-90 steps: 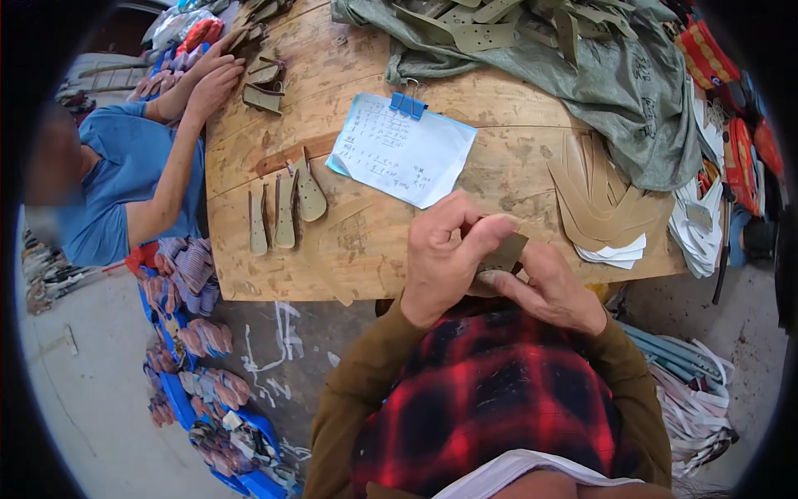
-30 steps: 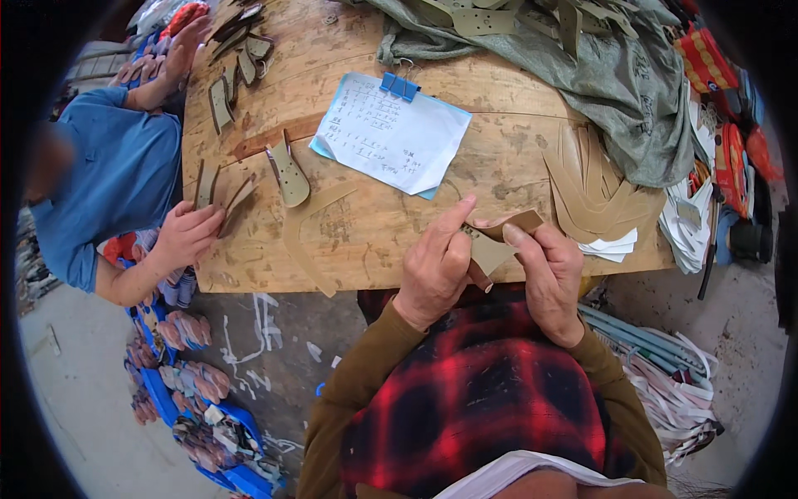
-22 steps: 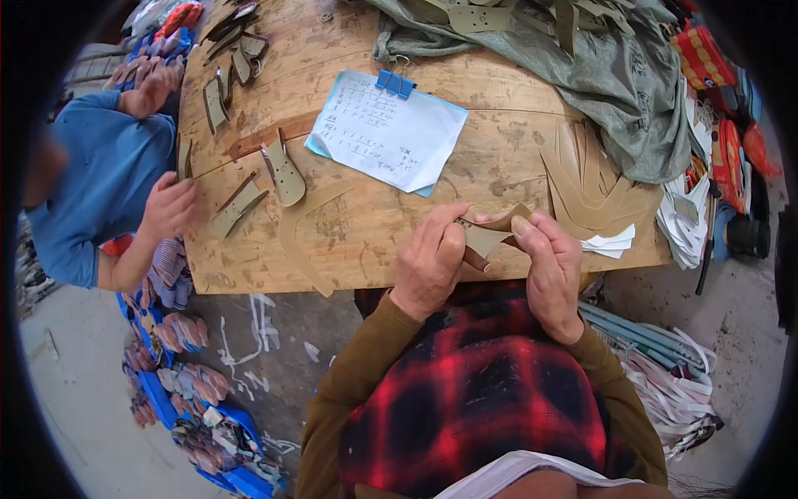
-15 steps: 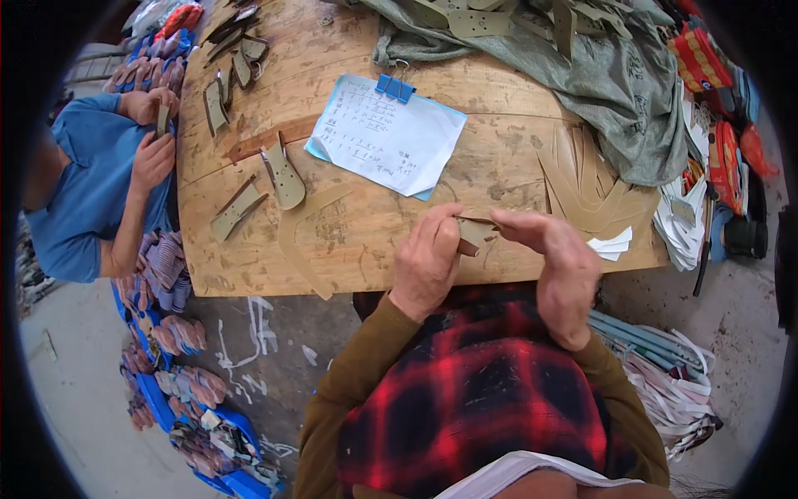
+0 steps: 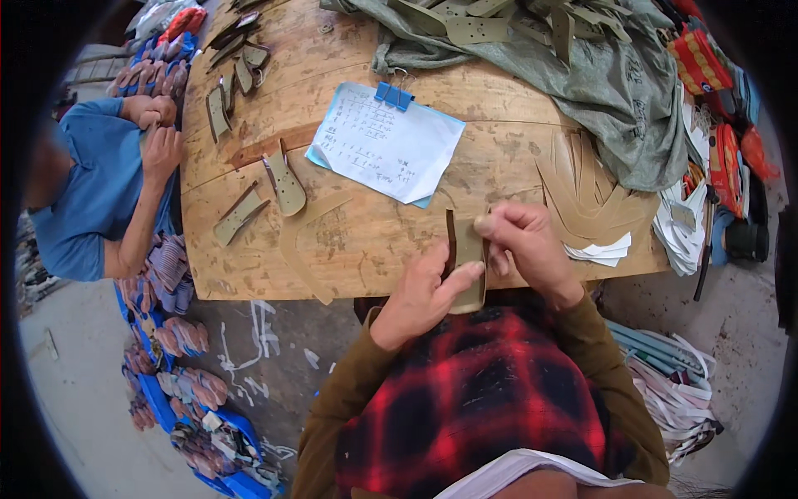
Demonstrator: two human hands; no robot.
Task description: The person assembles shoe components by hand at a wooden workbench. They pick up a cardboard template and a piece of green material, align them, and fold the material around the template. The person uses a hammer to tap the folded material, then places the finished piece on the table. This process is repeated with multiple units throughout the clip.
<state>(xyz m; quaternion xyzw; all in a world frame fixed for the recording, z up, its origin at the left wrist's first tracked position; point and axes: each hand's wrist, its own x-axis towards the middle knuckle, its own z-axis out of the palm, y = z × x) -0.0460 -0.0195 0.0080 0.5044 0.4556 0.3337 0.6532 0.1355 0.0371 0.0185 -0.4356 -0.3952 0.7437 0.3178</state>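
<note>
At the lower centre of the frame, just over the near edge of the table [image 5: 374, 266], an olive piece [image 5: 468, 245] is held upright between both hands. It is gripped low on its left side by the left hand [image 5: 420, 295], with the thumb pressed across its face. Its upper right edge is pinched between the thumb and forefinger of the right hand [image 5: 528, 249]. A dark strip [image 5: 451, 233] is seen along the piece's left edge; how it is joined cannot be told.

Above centre, a sheet [image 5: 391, 158] is held by a blue clip [image 5: 394, 95] on a light blue backing. It is covered with rows of dark handwriting, some underlined, with a smaller group at its lower right. Dark characters are also borne by the green sack [image 5: 657, 158] at upper right, bent by its folds. More olive parts [image 5: 478, 29] are heaped on it.

Left of centre, two finished-looking pieces [image 5: 287, 183] are laid near a bent tan strip [image 5: 291, 249]. Right of the hands, tan strips [image 5: 590, 191] are fanned out, with white paper [image 5: 603, 249] beside them. At upper left, something small is held by a co-worker's hands [image 5: 162, 150]; its kind cannot be made out.
</note>
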